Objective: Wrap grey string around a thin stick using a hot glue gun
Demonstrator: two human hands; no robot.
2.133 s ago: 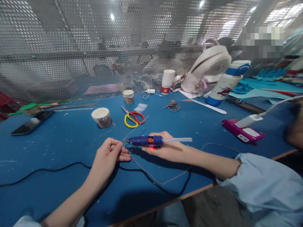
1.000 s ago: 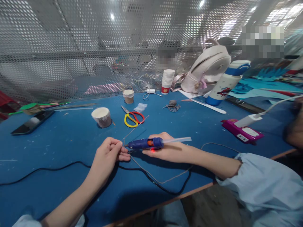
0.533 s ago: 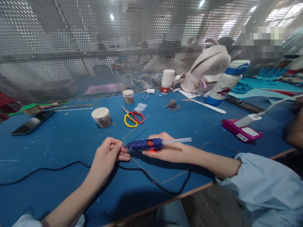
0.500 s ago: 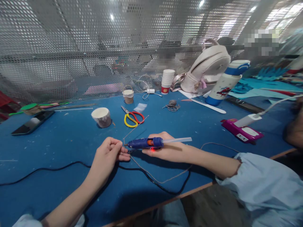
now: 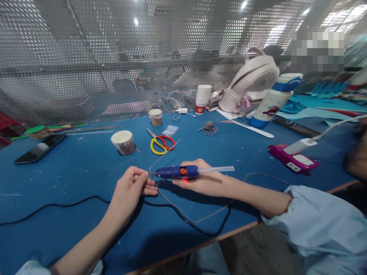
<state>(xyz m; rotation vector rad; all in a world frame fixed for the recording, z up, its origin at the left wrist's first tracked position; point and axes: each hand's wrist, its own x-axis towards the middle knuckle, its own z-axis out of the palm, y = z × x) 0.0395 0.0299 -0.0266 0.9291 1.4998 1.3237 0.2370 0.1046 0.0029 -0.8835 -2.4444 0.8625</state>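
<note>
Starting at the left, a small cup [image 5: 126,148] sits up and left of the left hand [image 5: 129,190], well apart from its fingers. The thumb and first finger of that hand look pinched on a thin gray string [image 5: 195,222], and the other fingers curl loosely just below. One end of the string sticks up past the fingertips, toward the scissors [image 5: 159,138], which lie farther off. Just right of those fingertips is the tip of the blue glue gun [image 5: 173,172]. It lies almost straight across, its long side running left to right, with its nose aimed at the string. The nose is very near the left fingers, but I can't tell if it touches the string. The right hand [image 5: 203,186] wraps around the gun from below; I can't see where all its fingers press. A clear glue stick [image 5: 218,169] pokes out the back, over the right wrist.
</note>
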